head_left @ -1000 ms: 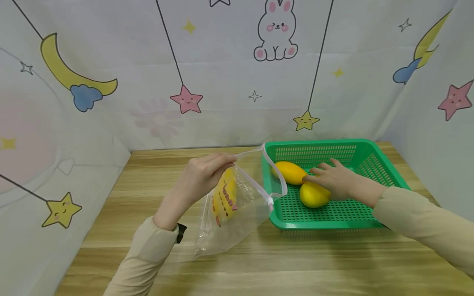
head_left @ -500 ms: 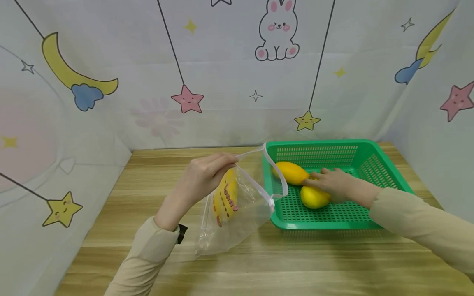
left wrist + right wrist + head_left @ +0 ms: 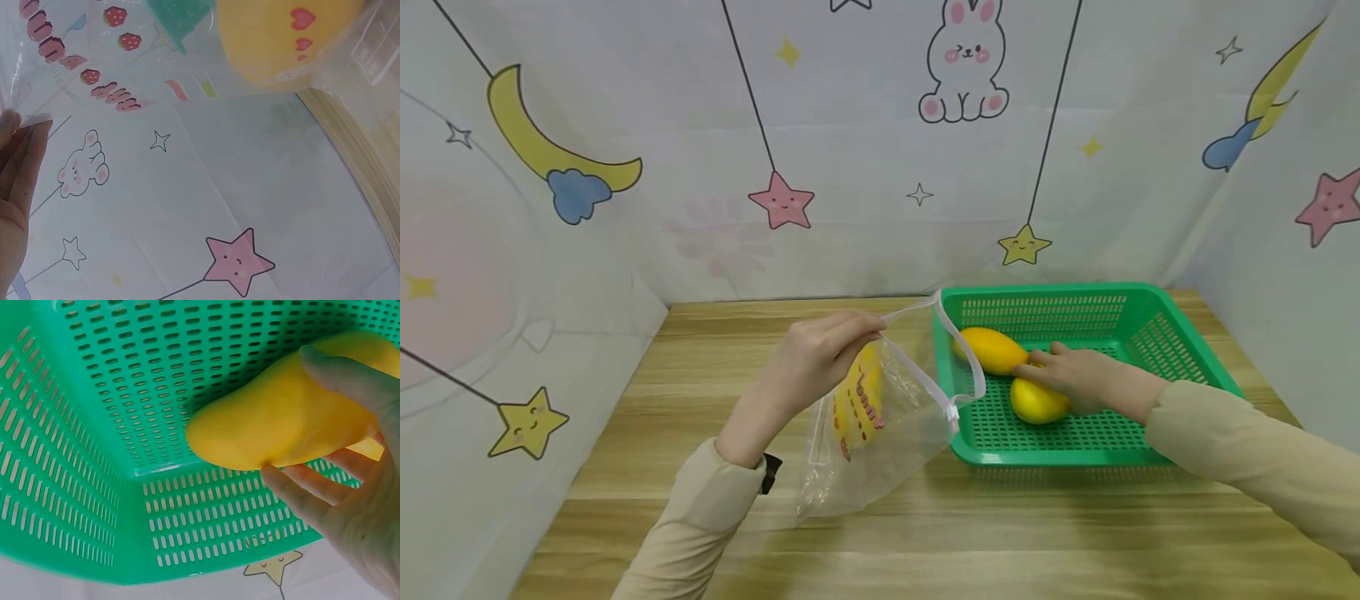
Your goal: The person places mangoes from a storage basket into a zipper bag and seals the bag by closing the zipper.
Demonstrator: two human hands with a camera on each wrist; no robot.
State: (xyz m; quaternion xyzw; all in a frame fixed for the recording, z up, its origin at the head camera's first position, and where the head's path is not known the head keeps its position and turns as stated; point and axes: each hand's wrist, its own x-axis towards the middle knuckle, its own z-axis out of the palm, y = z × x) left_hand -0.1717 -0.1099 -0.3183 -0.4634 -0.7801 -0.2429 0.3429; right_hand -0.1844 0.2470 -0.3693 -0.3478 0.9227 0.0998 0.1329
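Observation:
My left hand [image 3: 820, 354] pinches the rim of a clear plastic zip bag [image 3: 895, 467] and holds its mouth open toward the basket. Inside the bag is a yellow fruit [image 3: 281, 37], seen through pink printing; its kind is unclear. In the green basket [image 3: 1060, 457] my right hand [image 3: 1078, 377] grips a yellow mango [image 3: 1037, 403], its thumb on one side and fingers on the other, as the right wrist view shows of this mango [image 3: 269, 419]. Another mango [image 3: 992, 350] lies just behind it at the basket's left side.
The basket stands on a wooden table [image 3: 880, 550], close to the back wall of printed cloth [image 3: 850, 125]. The bag's white zip edge [image 3: 962, 350] overlaps the basket's left rim. Cloth walls also stand at the left and right.
My right hand has lowered onto the nearer mango, and its spread fingers have closed round it. The left hand and the bag have hardly moved.

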